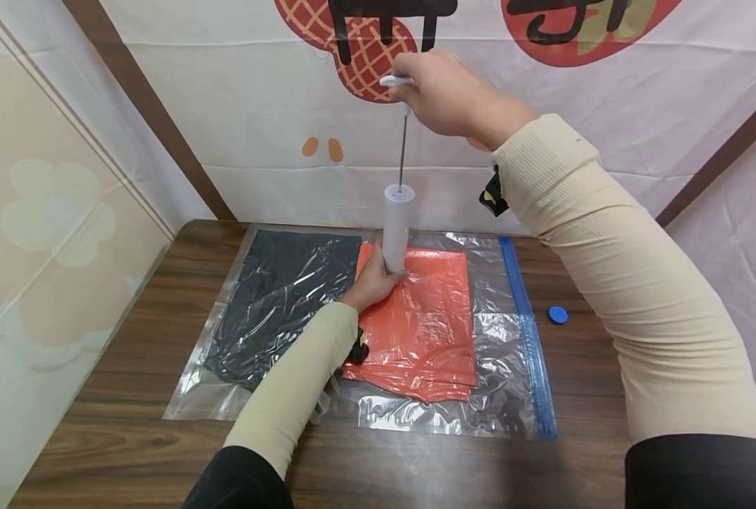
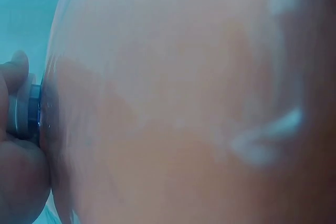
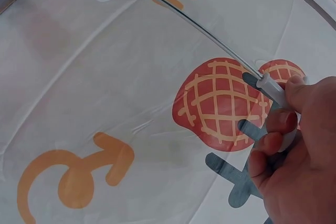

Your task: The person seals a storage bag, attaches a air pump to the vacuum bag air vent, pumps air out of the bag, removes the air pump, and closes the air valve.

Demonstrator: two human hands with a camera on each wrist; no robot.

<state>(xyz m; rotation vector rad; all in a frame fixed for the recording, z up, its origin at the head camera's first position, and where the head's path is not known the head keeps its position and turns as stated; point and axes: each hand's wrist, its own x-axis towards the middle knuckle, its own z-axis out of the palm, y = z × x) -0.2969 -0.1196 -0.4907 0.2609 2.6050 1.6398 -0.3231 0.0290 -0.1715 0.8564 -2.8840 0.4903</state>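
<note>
A white hand pump [image 1: 396, 230] stands upright over a clear storage bag [image 1: 492, 325] in the head view. My left hand [image 1: 376, 283] grips the pump's lower end, down at the bag. High above, my right hand [image 1: 444, 92] holds the white pump handle [image 1: 393, 81], and a long stretch of metal rod [image 1: 403, 152] shows between handle and barrel. Folded red-orange cloth [image 1: 422, 332] and dark cloth [image 1: 289, 290] lie inside the bag side by side. In the right wrist view, curled fingers [image 3: 268, 150] wrap the handle. Shiny film fills most of the left wrist view.
A blue zip strip [image 1: 527, 339] runs down the bag's right edge. Beside it on the wooden table [image 1: 588, 396] lies a round blue cap [image 1: 557, 314]. A printed cloth backdrop [image 1: 257, 92] hangs right behind the table's back edge.
</note>
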